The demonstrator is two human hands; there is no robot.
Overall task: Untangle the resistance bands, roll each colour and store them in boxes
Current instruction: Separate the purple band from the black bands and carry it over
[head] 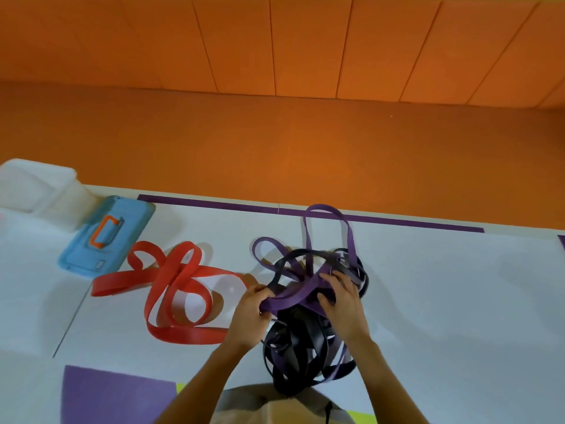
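Note:
A tangle of purple bands (328, 223) and black bands (302, 341) lies on the white table in front of me. My left hand (252, 310) grips a wide purple strand at the tangle's left side. My right hand (344, 296) rests on top of the tangle, its fingers curled over the same purple strand and some black loops. A red band (180, 289) lies apart on the table to the left, in loose loops, free of the tangle.
A blue box lid with an orange handle (107, 237) lies at the far left, beside a translucent white box (36, 191). Purple tape (214, 203) marks the table's far edge. Beyond it is orange floor and wall. A purple patch (113, 396) sits near left.

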